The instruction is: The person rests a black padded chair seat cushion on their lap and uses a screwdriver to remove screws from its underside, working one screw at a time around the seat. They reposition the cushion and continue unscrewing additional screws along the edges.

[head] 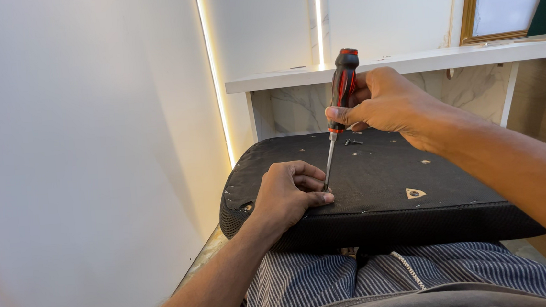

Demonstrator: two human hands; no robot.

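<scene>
Left arm enters from the lower left, forearm bare, wrist roughly straight. Left hand (289, 194) lies palm down, fingers curled under toward the palm, thumb stretched out flat to the right. Right arm comes in from the right edge, forearm angled up and leftward, wrist slightly bent. Right hand (382, 102) is raised above the left, fingers wrapped in a closed grip, thumb pressed forward; fingertips mostly hidden, so the exact hold is unclear.

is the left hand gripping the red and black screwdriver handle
No, the right hand grips the red and black screwdriver handle, while the left hand rests on the black seat cushion near its tip.
</scene>
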